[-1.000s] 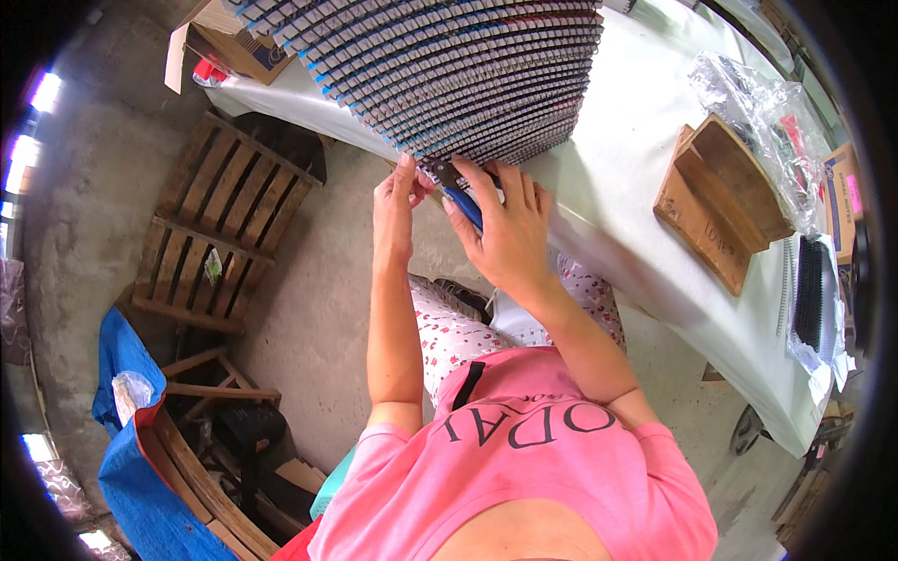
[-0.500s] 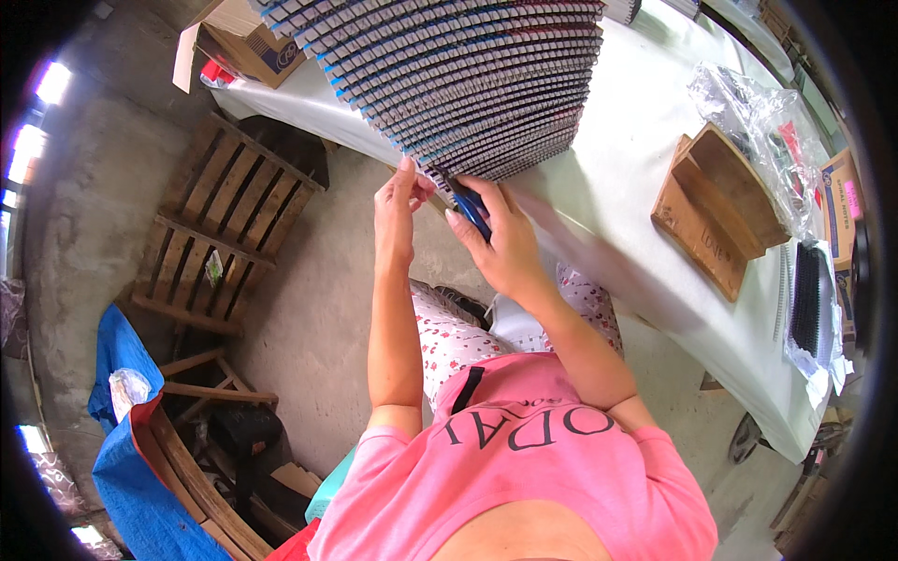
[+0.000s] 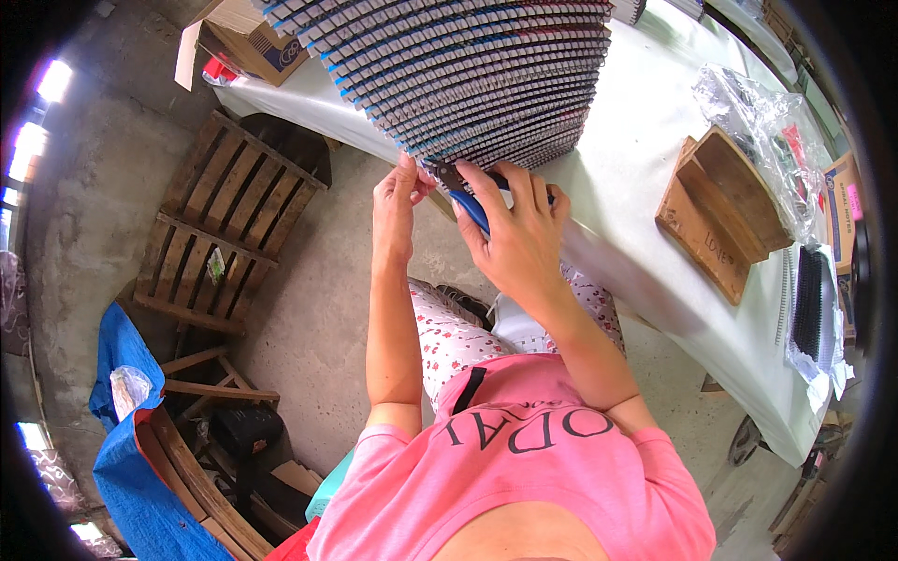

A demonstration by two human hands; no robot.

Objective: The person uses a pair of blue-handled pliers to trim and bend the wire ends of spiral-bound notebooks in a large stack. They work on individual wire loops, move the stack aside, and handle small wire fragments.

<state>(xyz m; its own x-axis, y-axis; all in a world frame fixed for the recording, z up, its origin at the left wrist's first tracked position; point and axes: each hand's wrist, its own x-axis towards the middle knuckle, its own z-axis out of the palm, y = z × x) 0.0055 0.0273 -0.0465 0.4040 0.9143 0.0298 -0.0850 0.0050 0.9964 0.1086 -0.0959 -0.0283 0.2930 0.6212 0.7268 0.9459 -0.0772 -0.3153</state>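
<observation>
A tall stack of spiral-bound notebooks [image 3: 468, 84] with dark coils and blue and red edges fans across the table's near side. My right hand [image 3: 524, 234] is wrapped round blue-handled pliers [image 3: 472, 210], whose handles are spread apart. The dark jaws of the pliers point at the stack's near left corner. Beside them, my left hand [image 3: 398, 210] is closed in a pinch at that same corner. What sits between its thumb and finger is too small to make out.
On the white-covered table [image 3: 627, 196] stand a wooden holder [image 3: 720, 210], clear plastic wrap [image 3: 748, 107] and a bundle of black coils [image 3: 806, 299]. A cardboard box [image 3: 253, 42] is at the far left. A slatted wooden rack [image 3: 224, 224] and a blue tarp [image 3: 131, 449] lie to my left.
My right hand has opened wider, and the handles of the pliers have spread apart. My left hand stays at the corner of the stack.
</observation>
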